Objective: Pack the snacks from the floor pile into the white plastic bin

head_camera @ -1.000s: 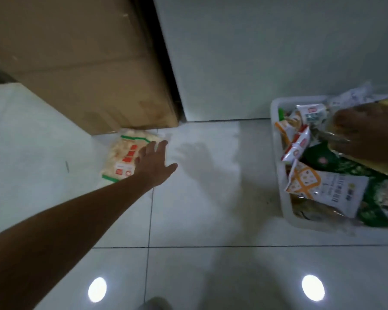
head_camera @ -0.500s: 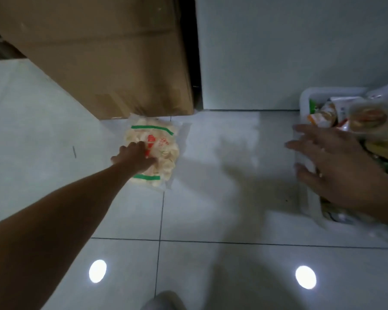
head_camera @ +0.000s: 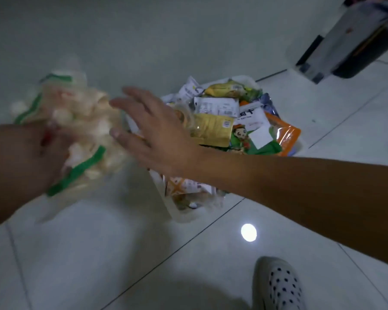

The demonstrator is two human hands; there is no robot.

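my left hand (head_camera: 20, 157) grips the snack bag (head_camera: 85, 121) beside the white bin (head_camera: 179, 214), right hand (head_camera: 157, 135) spread and free; next i drop it in.

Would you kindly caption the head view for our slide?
Left hand holds a green-striped snack bag beside the packed white bin; right hand open above it.

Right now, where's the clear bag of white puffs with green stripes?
Left side of the head view: the clear puff bag is held in the left hand, just left of the white plastic bin.
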